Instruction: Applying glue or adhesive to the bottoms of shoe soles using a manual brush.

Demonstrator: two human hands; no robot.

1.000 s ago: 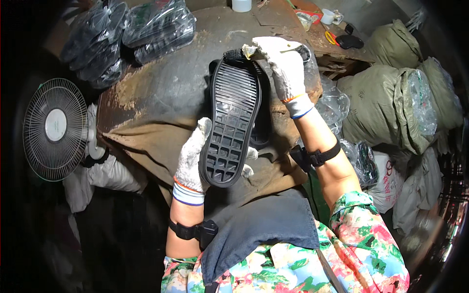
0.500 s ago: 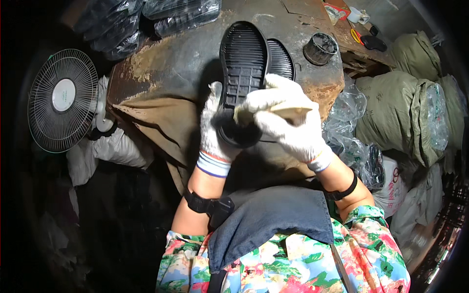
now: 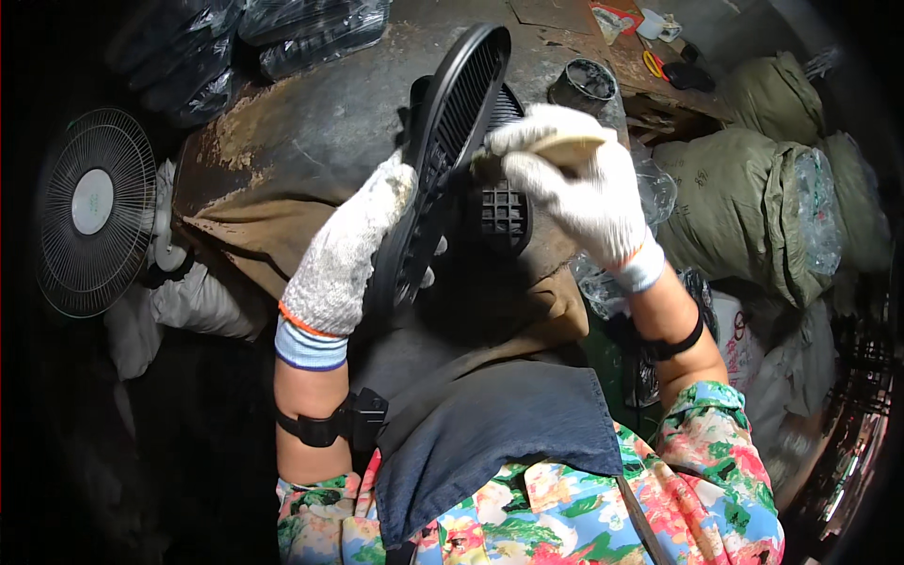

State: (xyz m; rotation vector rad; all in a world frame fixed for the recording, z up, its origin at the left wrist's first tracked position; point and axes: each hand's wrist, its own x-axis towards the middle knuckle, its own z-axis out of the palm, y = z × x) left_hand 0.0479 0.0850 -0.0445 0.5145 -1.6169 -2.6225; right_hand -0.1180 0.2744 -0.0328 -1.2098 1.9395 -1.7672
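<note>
My left hand, in a white knit glove, is wrapped around the side of a black shoe sole. The sole is raised and tilted, its ribbed and gridded inside facing right. In my gloved right hand I grip a brush by its pale handle. The dark brush tip is blurred, and I cannot tell whether it touches the raised sole. Behind and below lies a second black sole on the worn table, partly covered by the first one.
A dark-stained tin stands on the table to the right. Plastic-wrapped black bundles sit at the far left. A fan is on the left, and green sacks are on the right. Scissors with orange-yellow handles lie far right.
My left hand has turned the sole from facing up to tilted on its side. The brush has come away from the sole's heel and moved upward with my right hand.
</note>
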